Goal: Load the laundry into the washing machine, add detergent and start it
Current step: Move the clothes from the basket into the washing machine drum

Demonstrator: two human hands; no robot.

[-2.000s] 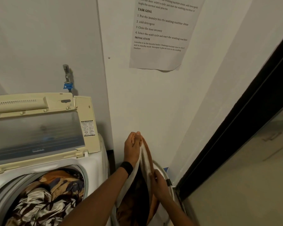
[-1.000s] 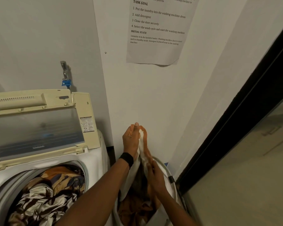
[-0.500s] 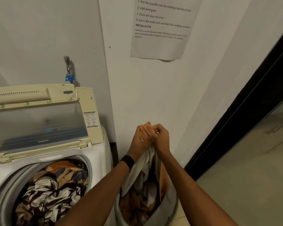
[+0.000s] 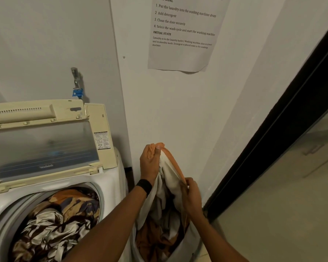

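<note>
Parted from the left hand (image 4: 151, 162) since half a second ago, the right hand (image 4: 192, 195) is now pinching the edge of an orange-and-white cloth (image 4: 171, 171) lower down, fingers curled on it. Below both hands, the laundry basket (image 4: 192, 246) is holding the cloth's hanging end among other orange and pale pieces. Higher up, the left hand, wearing a black wristband (image 4: 144, 186), is clenching the cloth's top corner (thumb pressing over the bunched fabric). Left of that hand, the washing machine (image 4: 110, 186) is standing with its lid (image 4: 44, 146) raised and patterned laundry (image 4: 51, 227) lying in the drum. Above the hands, a printed sheet (image 4: 182, 53) is hanging on the wall.
</note>
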